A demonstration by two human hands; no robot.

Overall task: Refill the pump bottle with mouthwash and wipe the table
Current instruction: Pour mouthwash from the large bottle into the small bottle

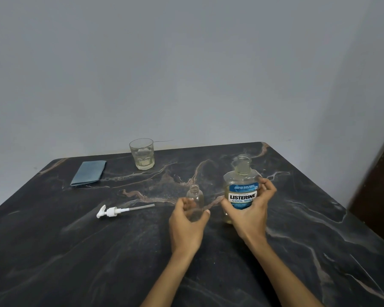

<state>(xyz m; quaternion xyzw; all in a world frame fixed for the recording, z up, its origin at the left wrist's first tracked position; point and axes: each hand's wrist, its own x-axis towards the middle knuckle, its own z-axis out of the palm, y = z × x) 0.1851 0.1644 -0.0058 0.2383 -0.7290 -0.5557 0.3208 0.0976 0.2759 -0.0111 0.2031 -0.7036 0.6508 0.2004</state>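
While the left hand curls its fingers and thumb round the lower half of the small clear bottle, hiding its base, the neck stands open and upright near the middle of the dark marble table. At 3 o'clock of it, just beside, the right hand wraps the mouthwash bottle, thumb on the label's lower left, fingers curled behind the right edge; its cap is off and the liquid level is hard to read. At 9 o'clock lies the white pump. At 11 o'clock stand a glass and a folded blue cloth.
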